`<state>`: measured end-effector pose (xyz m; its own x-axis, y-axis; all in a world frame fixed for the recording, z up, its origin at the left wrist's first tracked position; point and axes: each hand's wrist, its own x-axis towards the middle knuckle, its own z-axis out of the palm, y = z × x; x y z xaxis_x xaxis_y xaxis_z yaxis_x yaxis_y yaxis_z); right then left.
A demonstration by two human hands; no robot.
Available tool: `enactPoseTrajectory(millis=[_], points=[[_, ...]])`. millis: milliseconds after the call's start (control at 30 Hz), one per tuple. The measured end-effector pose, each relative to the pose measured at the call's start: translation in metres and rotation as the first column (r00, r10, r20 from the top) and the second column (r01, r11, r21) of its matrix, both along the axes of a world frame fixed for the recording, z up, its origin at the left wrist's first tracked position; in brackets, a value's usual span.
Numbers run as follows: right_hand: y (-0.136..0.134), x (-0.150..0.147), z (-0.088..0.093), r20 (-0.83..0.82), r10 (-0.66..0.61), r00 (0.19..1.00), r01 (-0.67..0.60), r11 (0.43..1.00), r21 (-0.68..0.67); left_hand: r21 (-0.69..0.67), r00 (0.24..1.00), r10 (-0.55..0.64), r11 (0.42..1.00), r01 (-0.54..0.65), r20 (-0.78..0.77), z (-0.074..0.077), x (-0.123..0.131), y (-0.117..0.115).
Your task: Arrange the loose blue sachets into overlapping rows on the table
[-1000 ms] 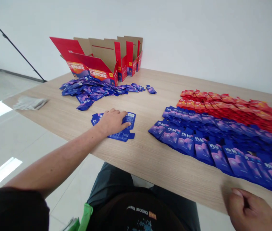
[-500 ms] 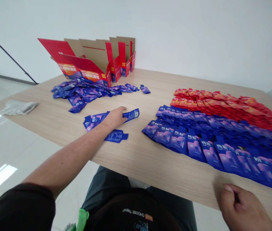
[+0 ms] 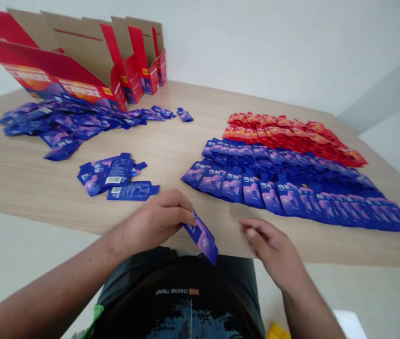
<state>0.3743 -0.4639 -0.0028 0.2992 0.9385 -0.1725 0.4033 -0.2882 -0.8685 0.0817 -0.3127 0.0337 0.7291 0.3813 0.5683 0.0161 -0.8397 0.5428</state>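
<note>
Pinched in my left hand [image 3: 162,219] is a blue-purple pouch [image 3: 203,238], tilted over the table's front edge. My right hand [image 3: 270,247] is a little to the right of that pouch, fingers curled but apart, holding nothing that I can see. Left of centre lies a small group of loose blue pouches [image 3: 120,174], some with their barcode side up. Overlapping rows of blue pouches [image 3: 251,190] spread across the right side, printed faces up. Behind them are rows of red pouches [image 3: 273,129].
Open red cartons [image 3: 90,92] stand along the back left of the wooden table [image 3: 171,155]. A heap of blue pouches [image 3: 65,125] lies before them, with a single pouch [image 3: 184,115] off its right end. A white wall [image 3: 256,52] rises behind.
My left hand has picked up a pouch from the small group and brought it towards me. My right hand has moved left towards it and its fingers have loosened. The view has shifted.
</note>
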Motion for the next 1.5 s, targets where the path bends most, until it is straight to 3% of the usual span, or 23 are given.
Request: enactPoseTrajectory(millis=[100, 167, 333, 433, 533, 633, 767, 867, 1000, 1200, 1500], points=[[0.029, -0.026, 0.013, -0.277, 0.280, 0.919, -0.304, 0.951, -0.050, -0.035, 0.997, -0.076, 0.997, 0.076, -0.001, 0.001, 0.012, -0.017], [0.038, -0.036, 0.013, -0.409, 0.365, 0.836, -0.418, 0.908, -0.043, -0.023, 0.996, -0.087, 0.996, 0.087, 0.000, 0.001, 0.016, -0.022], [0.032, -0.045, -0.001, -0.678, 0.306, 0.668, -0.474, 0.877, -0.072, 0.021, 0.994, -0.112, 0.993, 0.112, -0.006, 0.001, 0.016, -0.027], [0.022, -0.038, -0.004, -0.639, 0.353, 0.683, -0.467, 0.884, -0.012, 0.085, 0.998, -0.055, 0.995, 0.055, -0.011, -0.001, 0.012, -0.026], [0.009, -0.012, -0.001, -0.541, 0.316, 0.780, -0.353, 0.935, 0.037, 0.125, 0.990, 0.136, 0.982, -0.139, 0.031, -0.011, 0.003, -0.020], [-0.007, 0.036, 0.007, -0.480, 0.074, 0.874, -0.051, 0.997, 0.061, 0.097, 0.942, 0.336, 0.938, -0.333, -0.016, -0.031, -0.010, -0.010], [-0.022, 0.123, 0.026, -0.306, -0.304, 0.902, 0.349, 0.931, 0.103, 0.052, 0.915, 0.384, 0.923, -0.380, -0.124, -0.055, -0.023, 0.002], [-0.019, 0.176, 0.037, -0.163, -0.472, 0.866, 0.488, 0.870, 0.070, -0.011, 0.918, 0.371, 0.927, -0.376, -0.142, -0.061, -0.023, 0.006], [0.004, 0.206, 0.039, -0.041, -0.527, 0.849, 0.527, 0.850, -0.002, -0.092, 0.893, 0.404, 0.899, -0.428, -0.197, -0.060, -0.019, 0.006], [0.034, 0.214, 0.032, 0.037, -0.482, 0.875, 0.483, 0.871, -0.085, -0.147, 0.868, 0.437, 0.867, -0.476, -0.236, -0.063, -0.021, 0.006], [0.047, 0.214, 0.019, 0.136, -0.458, 0.879, 0.471, 0.878, -0.087, -0.064, 0.883, 0.415, 0.897, -0.437, -0.219, -0.063, -0.021, 0.007]])
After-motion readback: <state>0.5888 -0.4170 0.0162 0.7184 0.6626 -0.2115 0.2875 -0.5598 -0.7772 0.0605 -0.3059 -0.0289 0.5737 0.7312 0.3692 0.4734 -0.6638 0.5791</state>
